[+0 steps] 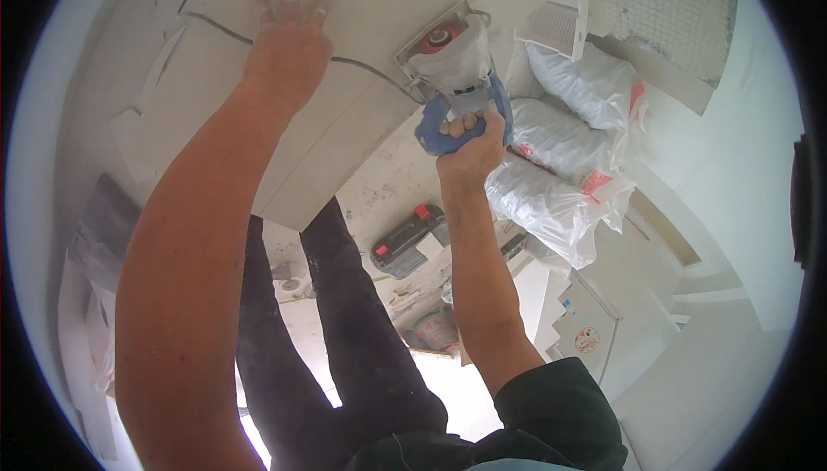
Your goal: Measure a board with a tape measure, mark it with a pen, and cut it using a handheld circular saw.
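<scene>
My right hand (474, 143) is wrapped around the blue rear handle of a dusty circular saw (455, 70). The saw's base sits on a large pale board (362, 10), close to its right edge. A thin straight line runs across the board from near the saw toward its front corner; whether it is cut or only marked I cannot tell. On the left part of the board, my left hand (291, 49) lies flat with fingers spread. A dark power cord (357, 64) crosses the board, passing at my left wrist and reaching the saw. The blade is hidden.
Stuffed clear plastic bags (564, 139) are stacked right of the saw, beside a white vented panel (558, 18) and a mesh-patterned board (663, 14). A dark toolbox with red latches (407, 243) rests on the dusty floor. My legs stand against the board's near edge.
</scene>
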`<state>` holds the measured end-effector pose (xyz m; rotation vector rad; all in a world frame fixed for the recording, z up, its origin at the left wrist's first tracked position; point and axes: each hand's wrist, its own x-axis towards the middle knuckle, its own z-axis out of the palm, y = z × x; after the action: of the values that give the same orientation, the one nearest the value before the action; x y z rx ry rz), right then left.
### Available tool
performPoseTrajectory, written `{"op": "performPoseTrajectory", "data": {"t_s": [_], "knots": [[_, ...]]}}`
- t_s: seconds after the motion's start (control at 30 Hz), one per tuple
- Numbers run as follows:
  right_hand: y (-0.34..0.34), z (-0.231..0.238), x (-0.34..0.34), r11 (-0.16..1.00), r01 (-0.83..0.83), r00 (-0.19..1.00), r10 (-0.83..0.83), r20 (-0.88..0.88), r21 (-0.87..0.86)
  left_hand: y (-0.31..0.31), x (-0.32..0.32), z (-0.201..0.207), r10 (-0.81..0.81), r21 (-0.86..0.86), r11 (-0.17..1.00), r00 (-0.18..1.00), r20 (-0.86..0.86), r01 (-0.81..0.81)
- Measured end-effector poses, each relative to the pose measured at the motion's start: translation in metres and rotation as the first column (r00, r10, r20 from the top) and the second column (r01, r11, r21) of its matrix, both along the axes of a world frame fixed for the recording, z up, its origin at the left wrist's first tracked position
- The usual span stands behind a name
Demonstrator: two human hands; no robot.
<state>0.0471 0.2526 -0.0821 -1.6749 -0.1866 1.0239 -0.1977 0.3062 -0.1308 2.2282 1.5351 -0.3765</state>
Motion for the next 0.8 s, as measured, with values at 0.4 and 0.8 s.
{"op": "performPoseTrajectory", "data": {"t_s": [0.4,0.8], "knots": [[-0.002,-0.002,0.0,0.997,0.075,0.997,-0.076,-0.025,-0.006,-0.015,-0.008,-0.01,0.021,0.042,0.999,0.996,0.092,-0.025],[0.003,-0.003,0.01,0.996,0.074,0.997,-0.072,-0.033,0.052,-0.034,-0.015,0.003,-0.052,-0.048,0.997,0.998,0.019,0.052]]}}
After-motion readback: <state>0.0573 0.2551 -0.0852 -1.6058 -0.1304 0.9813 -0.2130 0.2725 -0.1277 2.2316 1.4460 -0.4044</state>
